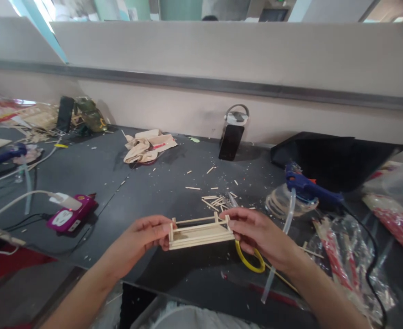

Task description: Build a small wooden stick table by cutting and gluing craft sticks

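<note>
Between my two hands is a small frame of thin wooden sticks [201, 238], long and shallow, with short posts at its corners. My left hand [149, 232] pinches its left end. At the other end, the fingers of my right hand [252, 228] are closed on the right corner posts. Just under my right hand lie scissors with yellow handles [251, 262]; part of them is hidden by the hand. Beyond the frame, several cut stick pieces [215, 202] are scattered on the dark table [153, 192].
At right, a blue glue gun [311, 186] rests on a clear round container [273, 201], near plastic-wrapped packs [348, 265] and a black bag [328, 160]. A phone [231, 142] leans upright at the back. Left are crumpled cloth [148, 147] and a magenta power strip [72, 214] with cables.
</note>
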Demonstrator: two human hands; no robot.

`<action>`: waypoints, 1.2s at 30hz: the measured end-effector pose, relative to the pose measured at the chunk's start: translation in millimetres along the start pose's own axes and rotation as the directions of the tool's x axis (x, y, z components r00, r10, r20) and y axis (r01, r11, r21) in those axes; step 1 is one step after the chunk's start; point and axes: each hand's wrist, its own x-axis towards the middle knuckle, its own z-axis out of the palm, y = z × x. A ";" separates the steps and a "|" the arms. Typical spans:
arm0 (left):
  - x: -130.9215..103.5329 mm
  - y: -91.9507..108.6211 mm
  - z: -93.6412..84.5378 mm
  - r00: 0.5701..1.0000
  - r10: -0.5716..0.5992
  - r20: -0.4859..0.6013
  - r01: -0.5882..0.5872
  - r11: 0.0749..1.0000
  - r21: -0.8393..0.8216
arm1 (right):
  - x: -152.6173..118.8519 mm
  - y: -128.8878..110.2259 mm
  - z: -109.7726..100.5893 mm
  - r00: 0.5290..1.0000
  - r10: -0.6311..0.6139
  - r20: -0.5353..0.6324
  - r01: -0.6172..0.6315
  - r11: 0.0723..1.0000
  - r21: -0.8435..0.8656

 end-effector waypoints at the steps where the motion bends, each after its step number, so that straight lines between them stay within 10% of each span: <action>1: -0.6 0.0 0.0 1.000 -0.006 0.000 0.006 1.000 0.027 | -0.4 0.3 -0.1 1.000 0.005 0.005 -0.005 1.000 0.001; 24: -3.1 0.8 -0.3 0.996 -0.086 0.011 0.079 0.956 0.282 | -8.0 3.5 -9.2 0.980 -0.044 0.194 0.056 0.997 -0.053; 36: -22.3 -33.0 31.0 0.954 0.301 -0.020 -0.207 0.703 0.680 | -21.5 50.0 -4.9 0.988 -0.154 0.019 0.154 0.953 -0.262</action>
